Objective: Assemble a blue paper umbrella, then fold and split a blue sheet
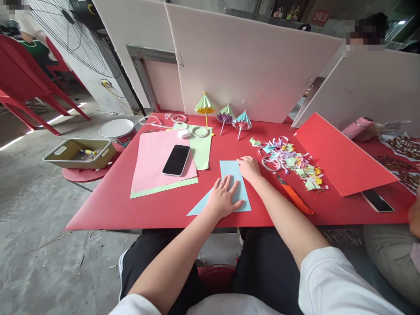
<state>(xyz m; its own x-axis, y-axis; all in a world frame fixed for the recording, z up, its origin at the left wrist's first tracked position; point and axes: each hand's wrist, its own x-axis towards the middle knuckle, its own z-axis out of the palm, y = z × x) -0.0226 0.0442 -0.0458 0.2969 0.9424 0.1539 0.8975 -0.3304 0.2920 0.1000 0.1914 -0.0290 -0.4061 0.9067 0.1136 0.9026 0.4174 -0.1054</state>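
Observation:
A light blue sheet of paper (243, 199) lies folded on the red table, with a pointed flap reaching left. My left hand (224, 197) rests flat on it, fingers spread, hiding part of the fold. At the paper's upper right edge is my right hand (250, 168), its fingers drawn together on the edge; the fingertips are partly hidden. To the right of my right forearm lies an orange utility knife (295, 197). A heap of coloured paper scraps (292, 159) is beyond it.
Three small paper umbrellas, including a green-yellow one (204, 105), stand at the back. Pink paper (149, 153) holds a phone (176, 160); rolls of tape (200, 131) lie behind. A red board (341, 153) is at right. White panels (243, 57) border the table's back.

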